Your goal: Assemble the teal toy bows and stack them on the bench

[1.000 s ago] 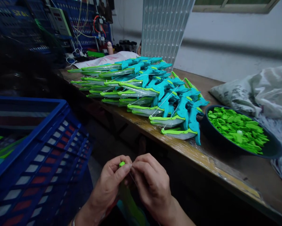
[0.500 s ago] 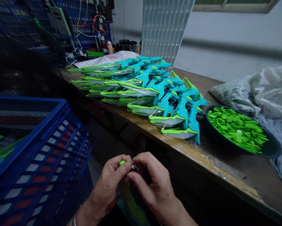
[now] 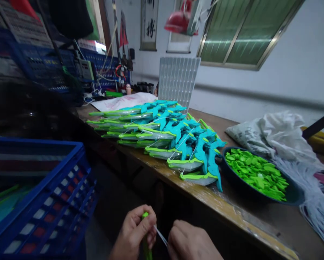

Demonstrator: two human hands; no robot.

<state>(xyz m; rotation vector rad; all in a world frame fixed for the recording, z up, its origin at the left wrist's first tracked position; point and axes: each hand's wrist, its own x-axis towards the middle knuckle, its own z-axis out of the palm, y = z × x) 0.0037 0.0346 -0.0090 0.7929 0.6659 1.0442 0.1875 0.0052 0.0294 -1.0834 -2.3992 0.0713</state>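
Note:
Low in the view, my left hand [image 3: 136, 231] grips the bright green end of a toy bow [image 3: 147, 251], its tip poking out between thumb and forefinger. A white string [image 3: 161, 235] runs taut from there to my right hand [image 3: 190, 241], whose curled fingers are closed on it. The rest of the held bow is out of sight below. Past my hands, a heap of toy bows [image 3: 183, 139], turquoise with green limbs and white strings, lies on the wooden table [image 3: 259, 231].
A dark basin [image 3: 296, 196] of green plastic pieces [image 3: 255, 173] stands right of the bows. Behind it are white sacks [image 3: 282, 133] and a bundle of white strings [image 3: 310, 195]. At left is a blue crate [image 3: 56, 187] with bow parts inside. A red lamp [image 3: 176, 23] hangs above.
My right hand has moved away from my left, drawing the white string out straight between them. Both hands sit lower in view, and the camera has tilted up.

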